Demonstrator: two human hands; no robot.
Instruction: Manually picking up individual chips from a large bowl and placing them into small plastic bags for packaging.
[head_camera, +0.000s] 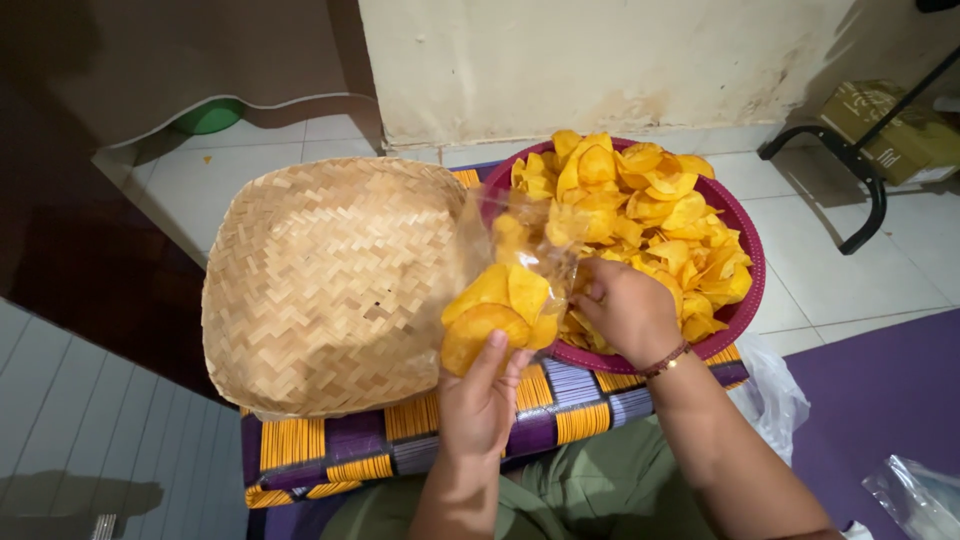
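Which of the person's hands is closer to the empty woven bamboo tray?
Left. The left hand holds a clear plastic bag of chips beside the woven bamboo tray; the right hand reaches over the maroon basket, farther away.

Looks like I'm on the floor of a home, not a shop or factory line: white floor tiles, a scuffed cream wall with worn paint at the base, a purple mat under me. Work surface is just a striped purple-and-yellow woven stool holding a woven bamboo tray and a maroon basket heaped with yellow chips (small-batch, hand-done setup). Household clutter around: cardboard box by a black metal stand, green basin under a hanging cloth, loose plastic bags on the mat.
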